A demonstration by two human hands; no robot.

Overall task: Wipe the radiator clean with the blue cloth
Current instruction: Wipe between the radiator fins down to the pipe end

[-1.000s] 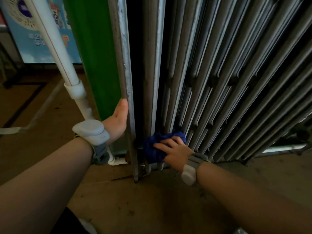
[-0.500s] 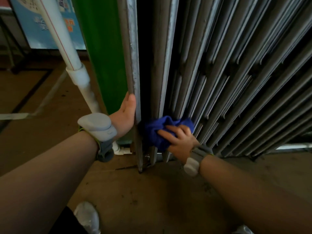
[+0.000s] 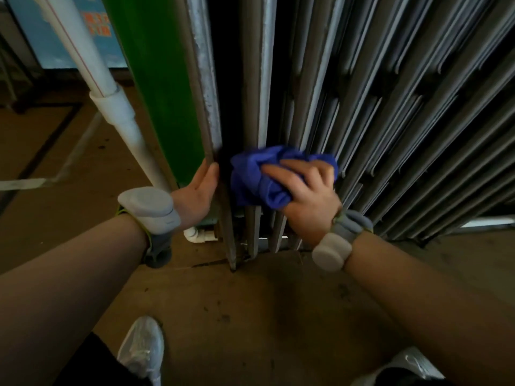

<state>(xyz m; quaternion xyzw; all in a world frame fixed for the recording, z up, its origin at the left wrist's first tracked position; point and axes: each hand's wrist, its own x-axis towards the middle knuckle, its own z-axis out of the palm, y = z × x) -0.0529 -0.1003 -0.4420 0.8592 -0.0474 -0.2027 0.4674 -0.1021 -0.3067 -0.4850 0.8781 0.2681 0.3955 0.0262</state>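
Best worked column by column along the radiator (image 3: pixel 362 93), with long strokes down each grey fin to its foot near the floor (image 3: pixel 250 316). Worth keeping the left hand (image 3: pixel 199 190) flat, fingers straight and together, on the end column for steadiness. Bunched blue cloth (image 3: pixel 256 182) sits low against the leftmost fins, gripped by the right hand (image 3: pixel 306 196) with fingers (image 3: pixel 289 174) curled over it; better pushed into the gaps than skimmed over.

The place looks like a plain utility or public indoor space rather than a home. A tall grey ribbed metal radiator (image 3: pixel 348 93) stands on a bare, stained brown floor (image 3: pixel 250 316). Beside it run a white plastic pipe (image 3: pixel 111 107) and a glossy green panel (image 3: pixel 156 87), with a blue printed poster (image 3: pixel 92 32) on the wall behind.
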